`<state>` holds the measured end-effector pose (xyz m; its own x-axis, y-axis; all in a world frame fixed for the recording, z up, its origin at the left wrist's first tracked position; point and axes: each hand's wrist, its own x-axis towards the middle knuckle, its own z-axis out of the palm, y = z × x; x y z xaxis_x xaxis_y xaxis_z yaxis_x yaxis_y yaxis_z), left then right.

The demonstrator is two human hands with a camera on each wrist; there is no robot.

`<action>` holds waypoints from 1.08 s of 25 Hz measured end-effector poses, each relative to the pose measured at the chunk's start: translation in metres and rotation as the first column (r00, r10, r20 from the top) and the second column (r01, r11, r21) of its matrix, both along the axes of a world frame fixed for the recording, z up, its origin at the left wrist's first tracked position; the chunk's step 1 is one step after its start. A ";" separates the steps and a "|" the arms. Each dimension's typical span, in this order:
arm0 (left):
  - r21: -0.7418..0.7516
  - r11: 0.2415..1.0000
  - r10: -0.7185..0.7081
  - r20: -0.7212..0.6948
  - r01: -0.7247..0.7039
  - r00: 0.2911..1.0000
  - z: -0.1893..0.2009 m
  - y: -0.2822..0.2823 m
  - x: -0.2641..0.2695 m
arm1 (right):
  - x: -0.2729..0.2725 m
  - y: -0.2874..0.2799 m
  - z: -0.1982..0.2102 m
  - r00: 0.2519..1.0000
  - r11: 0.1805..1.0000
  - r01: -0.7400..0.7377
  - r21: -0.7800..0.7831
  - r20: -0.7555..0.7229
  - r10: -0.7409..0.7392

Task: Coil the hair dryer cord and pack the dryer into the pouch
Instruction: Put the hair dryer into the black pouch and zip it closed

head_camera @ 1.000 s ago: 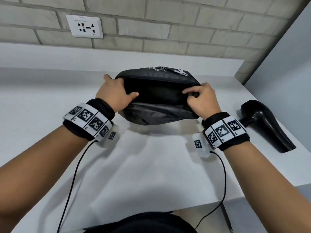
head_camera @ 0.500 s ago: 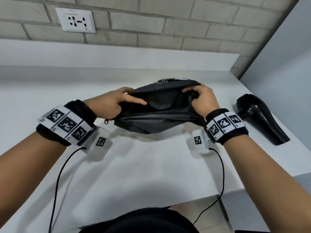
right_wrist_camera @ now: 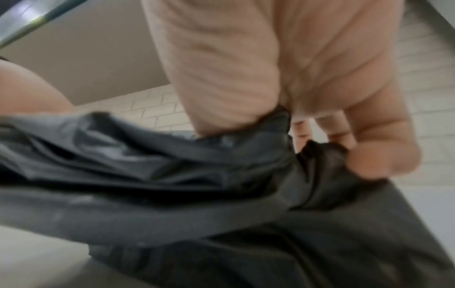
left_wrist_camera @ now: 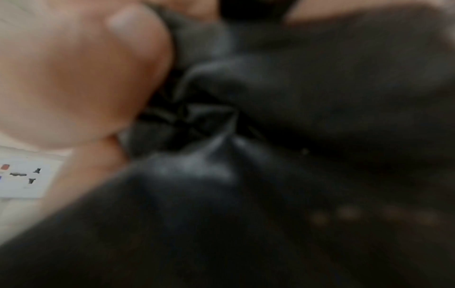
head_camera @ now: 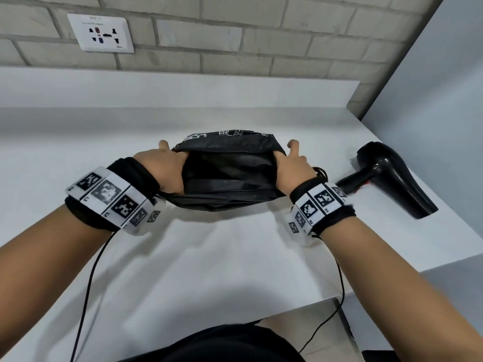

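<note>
Now the pouch (head_camera: 230, 176) sits mid-counter (head_camera: 235, 257), its mouth pulled wide between the two hands. The left hand (head_camera: 164, 165) has its fingers tucked inside the left end of the opening, thumb outside, pinching the bunched fabric there; the left wrist view shows the cloth gathered into creases against the thumb (left_wrist_camera: 81, 74). The right hand (head_camera: 290, 165) does the same at the right end, thumb and fingers clamped on the rim, as the right wrist view confirms.

The pouch looks like thin, limp black cloth that sags and folds; I'd judge it holds no shape by itself, so the mouth will likely slump shut once either hand lets go. One hand probably needs to keep a rim lifted.

The hair dryer (head_camera: 392, 178) lies on the counter just right of the right wrist, apart from the pouch, nozzle end pointing toward the counter's near edge. It looks like hard, glossy plastic, rigid and probably a bit slick. The handle, nearest the right hand, seems the natural place to grasp. A little dark cord (head_camera: 320, 172) shows by the right wrist; whether it is fully coiled I cannot tell.
</note>
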<state>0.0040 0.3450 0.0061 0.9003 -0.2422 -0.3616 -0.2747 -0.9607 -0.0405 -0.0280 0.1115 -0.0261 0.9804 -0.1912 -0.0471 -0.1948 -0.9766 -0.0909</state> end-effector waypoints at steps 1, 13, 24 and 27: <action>-0.032 0.999 -0.016 -0.049 0.015 0.999 0.001 0.001 0.003 | 0.001 -0.002 -0.001 1.000 1.000 0.002 -0.014 -0.025 -0.002; -0.433 0.901 0.032 -0.014 -0.035 0.999 0.003 -0.007 0.019 | -0.003 -0.120 -0.011 0.710 0.668 0.692 0.274 -0.086 -0.699; -0.369 0.929 0.005 0.039 0.010 0.999 -0.005 -0.010 0.022 | 0.017 -0.135 -0.029 0.711 0.693 0.702 0.162 -0.218 -0.669; -0.355 0.935 0.009 0.043 0.007 0.999 -0.007 -0.011 0.023 | 0.015 -0.135 -0.032 0.633 0.596 0.774 0.213 -0.233 -0.738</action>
